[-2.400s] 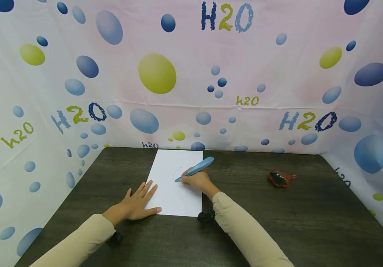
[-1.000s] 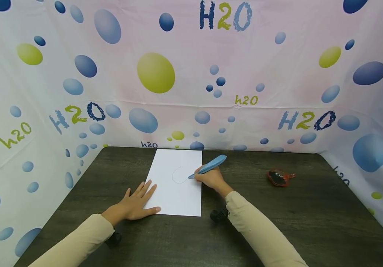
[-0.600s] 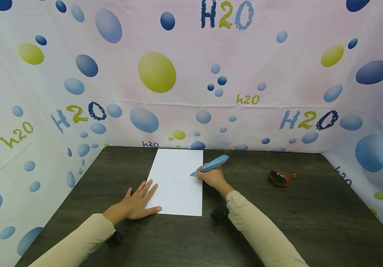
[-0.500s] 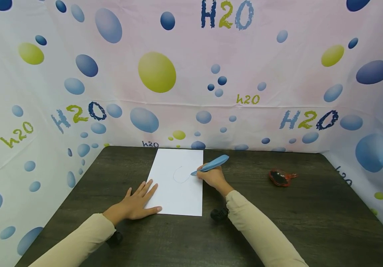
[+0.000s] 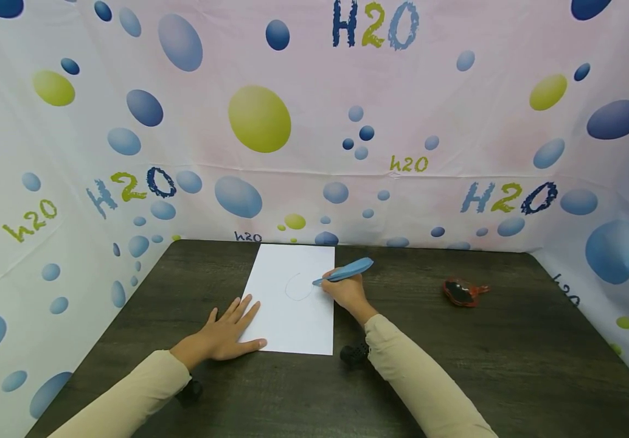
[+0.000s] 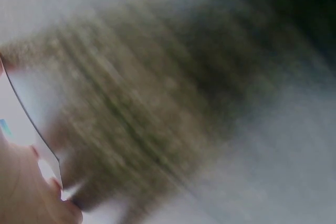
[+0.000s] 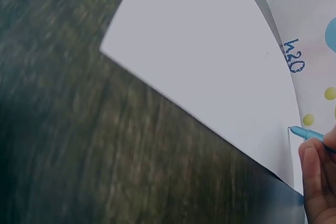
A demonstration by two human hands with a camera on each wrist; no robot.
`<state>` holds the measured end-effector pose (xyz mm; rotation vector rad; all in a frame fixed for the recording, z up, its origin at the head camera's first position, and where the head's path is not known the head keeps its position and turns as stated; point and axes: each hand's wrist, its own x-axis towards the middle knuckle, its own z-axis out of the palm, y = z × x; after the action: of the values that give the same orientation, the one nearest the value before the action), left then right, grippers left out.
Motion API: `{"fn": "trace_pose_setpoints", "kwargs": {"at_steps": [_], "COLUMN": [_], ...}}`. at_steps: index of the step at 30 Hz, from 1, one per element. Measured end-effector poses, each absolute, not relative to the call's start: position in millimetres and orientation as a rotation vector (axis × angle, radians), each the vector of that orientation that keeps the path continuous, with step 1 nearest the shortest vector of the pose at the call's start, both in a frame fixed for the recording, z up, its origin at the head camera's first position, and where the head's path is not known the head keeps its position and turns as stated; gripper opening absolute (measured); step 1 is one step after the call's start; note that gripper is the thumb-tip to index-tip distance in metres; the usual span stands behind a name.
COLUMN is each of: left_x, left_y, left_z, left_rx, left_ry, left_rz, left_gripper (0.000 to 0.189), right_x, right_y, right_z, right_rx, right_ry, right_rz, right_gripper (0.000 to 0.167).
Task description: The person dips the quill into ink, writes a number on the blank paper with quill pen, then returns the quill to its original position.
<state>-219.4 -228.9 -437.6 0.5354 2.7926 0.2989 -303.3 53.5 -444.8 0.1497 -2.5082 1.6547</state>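
A white sheet of paper lies on the dark wooden table, with a thin curved line drawn on its upper half. My left hand rests flat with spread fingers over the sheet's lower left edge. My right hand pinches a light blue pen with a broad, feather-like upper end. The pen's tip meets the paper right of the curve. In the right wrist view the fingers hold the pen near its tip. The left wrist view catches only part of the left hand at its edge.
An orange-red thing with a dark middle, perhaps sunglasses, lies on the right of the table. A white curtain with coloured bubbles and H2O lettering stands behind and along both sides.
The right hand has moved the pen rightward and then slightly up, and the drawn curve has grown round its bottom. The left hand stays put on the paper.
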Motion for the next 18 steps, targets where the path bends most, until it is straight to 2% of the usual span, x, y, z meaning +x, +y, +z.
{"fn": "trace_pose_setpoints", "kwargs": {"at_steps": [18], "left_x": [-218.8], "left_y": [-228.5], "left_z": [-436.1], "left_rx": [0.536], "left_ry": [2.786], "left_rz": [0.304], "left_gripper": [0.090], "right_x": [-298.1], "right_y": [33.4], "right_z": [-448.5], "right_rx": [0.109], "right_ry": [-2.406], "right_rz": [1.693], "right_gripper": [0.009]}}
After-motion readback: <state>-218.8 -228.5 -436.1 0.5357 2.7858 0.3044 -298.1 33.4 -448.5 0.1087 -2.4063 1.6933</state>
